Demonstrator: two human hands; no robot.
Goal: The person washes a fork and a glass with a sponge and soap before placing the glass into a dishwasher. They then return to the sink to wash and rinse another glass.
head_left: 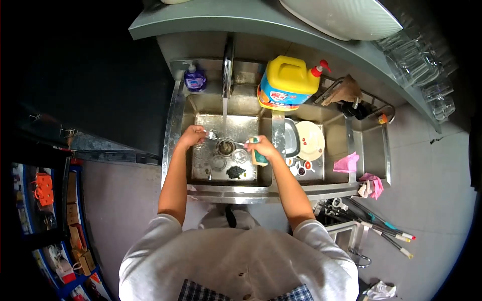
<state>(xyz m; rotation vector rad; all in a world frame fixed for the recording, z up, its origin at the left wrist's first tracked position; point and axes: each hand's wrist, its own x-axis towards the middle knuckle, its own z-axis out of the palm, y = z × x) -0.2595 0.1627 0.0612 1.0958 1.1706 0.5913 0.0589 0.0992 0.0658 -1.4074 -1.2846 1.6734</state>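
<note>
A slim metal utensil that looks like a fork [213, 135] spans the space between my hands over the left sink basin [201, 173]. My left hand [193, 136] pinches its head end. My right hand [262, 147] is closed round a green and yellow sponge [259, 158], close to the other end of the utensil. Water runs from the tall faucet [227, 67] just behind it. Below, on the basin floor, are a small clear glass [239, 156], another glass [219, 162], the drain [225, 147] and a dark scouring pad [235, 172].
A yellow detergent jug [292, 78] and a purple soap bottle [195, 79] stand behind the basins. The right basin holds a cream plate [311, 140], a grey tray [291, 138] and several small dishes. Overhead, a shelf [201, 24] carries bowls and glasses [416, 62]. Pink cloths [346, 163] drape the right edge.
</note>
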